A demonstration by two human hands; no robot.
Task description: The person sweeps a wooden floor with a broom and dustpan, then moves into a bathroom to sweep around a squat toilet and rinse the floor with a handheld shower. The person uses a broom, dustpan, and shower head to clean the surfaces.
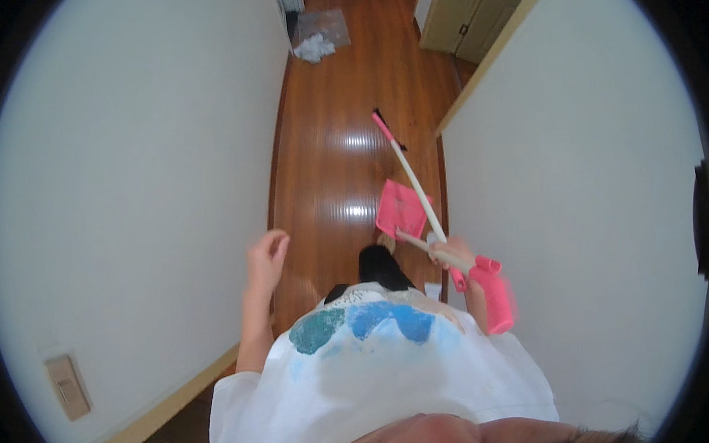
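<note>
My right hand (452, 253) is closed around two long handles at the right of the picture. One belongs to a broom (414, 181) with a white and pink handle, whose dark bristles lie at the far end over the floor. The other belongs to a pink dustpan (405, 208), its pan low in front of my foot and the pink top of its handle beside my right forearm. My left hand (268, 257) hangs near the left wall with its fingers curled, and nothing shows in it.
I stand in a narrow passage with a wood floor (329, 164) between two pale walls. Farther along, a crumpled white item (314, 48) lies by a clear sheet (329, 26) against the left wall. A door (482, 18) is at the upper right. A light switch (68, 388) is at lower left.
</note>
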